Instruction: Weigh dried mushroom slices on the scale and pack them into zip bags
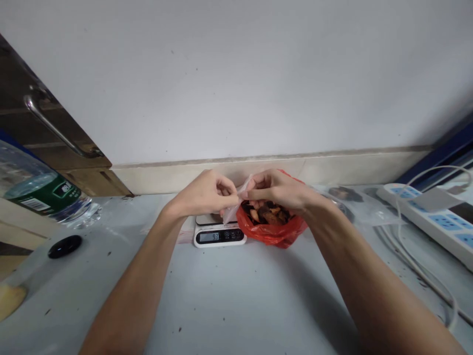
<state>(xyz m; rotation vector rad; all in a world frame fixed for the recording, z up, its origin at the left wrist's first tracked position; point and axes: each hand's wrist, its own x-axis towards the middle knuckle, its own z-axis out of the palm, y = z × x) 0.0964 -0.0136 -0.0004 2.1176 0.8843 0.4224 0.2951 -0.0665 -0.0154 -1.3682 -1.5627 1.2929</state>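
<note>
Both hands pinch a small clear plastic bag (232,213) above a white digital scale (220,242). My left hand (207,193) is closed on the bag's left side, my right hand (278,190) on its upper right edge. The scale's display appears to read 93; its platform is mostly hidden behind my left hand and the bag. Just right of the scale, under my right hand, sits an open red plastic bag (275,235) filled with brown, dried-looking pieces (269,215).
A large water bottle (48,192) with a green label stands at left, near a black oval object (65,246). On the right lie a white power strip (436,217), cables (417,266) and another clear bag (373,209). A wall (236,88) rises behind the table.
</note>
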